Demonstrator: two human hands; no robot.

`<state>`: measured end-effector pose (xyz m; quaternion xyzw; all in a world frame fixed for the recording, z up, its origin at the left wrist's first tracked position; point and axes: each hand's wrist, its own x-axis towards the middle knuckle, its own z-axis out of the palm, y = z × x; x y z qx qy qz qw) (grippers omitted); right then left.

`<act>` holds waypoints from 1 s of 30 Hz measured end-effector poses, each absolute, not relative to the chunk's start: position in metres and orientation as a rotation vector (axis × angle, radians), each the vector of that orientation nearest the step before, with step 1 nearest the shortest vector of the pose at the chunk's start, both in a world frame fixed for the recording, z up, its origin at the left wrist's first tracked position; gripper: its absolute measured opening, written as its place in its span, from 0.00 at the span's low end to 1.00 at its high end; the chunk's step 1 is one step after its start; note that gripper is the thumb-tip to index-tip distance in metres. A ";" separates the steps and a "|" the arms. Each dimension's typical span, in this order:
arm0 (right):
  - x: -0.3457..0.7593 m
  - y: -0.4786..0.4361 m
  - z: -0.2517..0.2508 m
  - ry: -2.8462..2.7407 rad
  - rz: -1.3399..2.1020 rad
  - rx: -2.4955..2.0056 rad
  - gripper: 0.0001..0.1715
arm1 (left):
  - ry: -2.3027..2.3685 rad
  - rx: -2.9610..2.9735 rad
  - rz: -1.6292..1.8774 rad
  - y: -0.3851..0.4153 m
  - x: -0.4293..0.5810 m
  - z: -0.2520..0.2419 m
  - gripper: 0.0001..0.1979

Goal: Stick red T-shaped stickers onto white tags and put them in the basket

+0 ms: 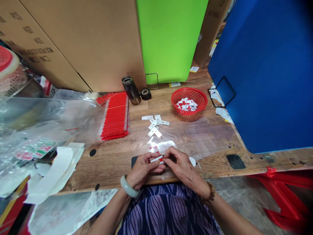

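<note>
Fingers of the left hand [144, 167] and right hand [179, 164] pinch one small white-and-red strip [156, 159] from both ends, just above the wooden table's near edge [110, 173]. Loose white strips [154, 125] lie farther back, open wood between. A red basket [189, 100] sits beyond, right.

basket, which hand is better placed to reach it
Likely the right hand: the basket lies ahead on its side; the left hand would cross over. Both pinch the strip.
</note>
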<state>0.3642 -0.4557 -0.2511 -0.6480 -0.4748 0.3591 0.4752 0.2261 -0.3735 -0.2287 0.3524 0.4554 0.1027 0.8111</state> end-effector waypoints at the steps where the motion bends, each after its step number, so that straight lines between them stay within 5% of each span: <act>1: 0.364 -0.456 -0.251 -1.155 0.879 -1.585 0.05 | 0.979 0.771 0.238 -0.374 0.226 -0.230 0.23; 30: 0.356 -0.452 -0.243 -1.109 0.813 -1.747 0.07 | 1.001 0.863 0.291 -0.374 0.221 -0.237 0.23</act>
